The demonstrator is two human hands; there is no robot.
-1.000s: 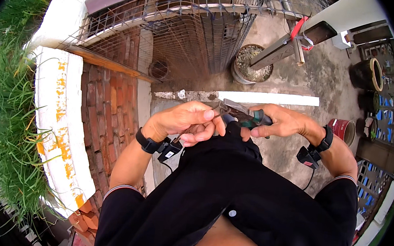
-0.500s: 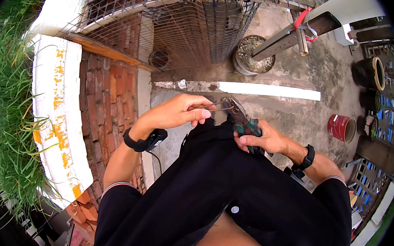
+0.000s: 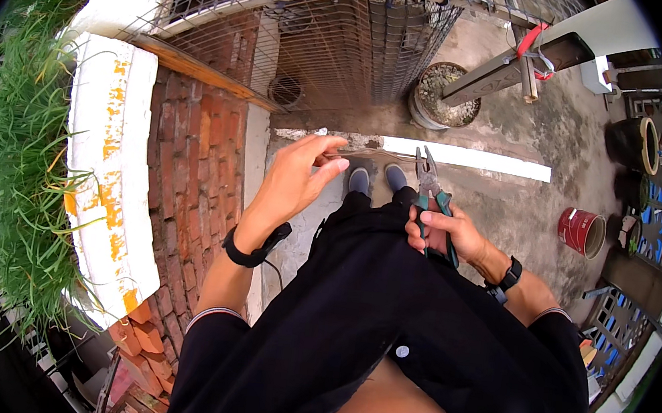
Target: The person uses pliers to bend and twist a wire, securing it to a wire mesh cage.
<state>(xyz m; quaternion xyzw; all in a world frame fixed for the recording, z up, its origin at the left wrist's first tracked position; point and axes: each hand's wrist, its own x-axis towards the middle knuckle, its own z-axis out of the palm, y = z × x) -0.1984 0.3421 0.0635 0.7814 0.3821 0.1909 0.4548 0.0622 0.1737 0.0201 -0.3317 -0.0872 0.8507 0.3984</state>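
In my right hand is a pair of pliers with dark green and black handles. Their metal jaws point away from me and stand a little apart, with nothing visible between them. My left hand, closed at the fingertips, pinches a thin brownish wire. The wire stretches right toward the pliers' jaws; whether it touches them is hard to make out. Both hands are held in front of my waist, above my grey shoes.
A brick wall with a white-painted ledge and grass runs along the left. Ahead stands a wire mesh enclosure. A pot of gravel holds a post. On the right are a red bucket and dark pots.
My left hand has moved up and away from the pliers, carrying the wire. The pliers have turned more upright, and their jaws have come away from the wire near the left fingers.
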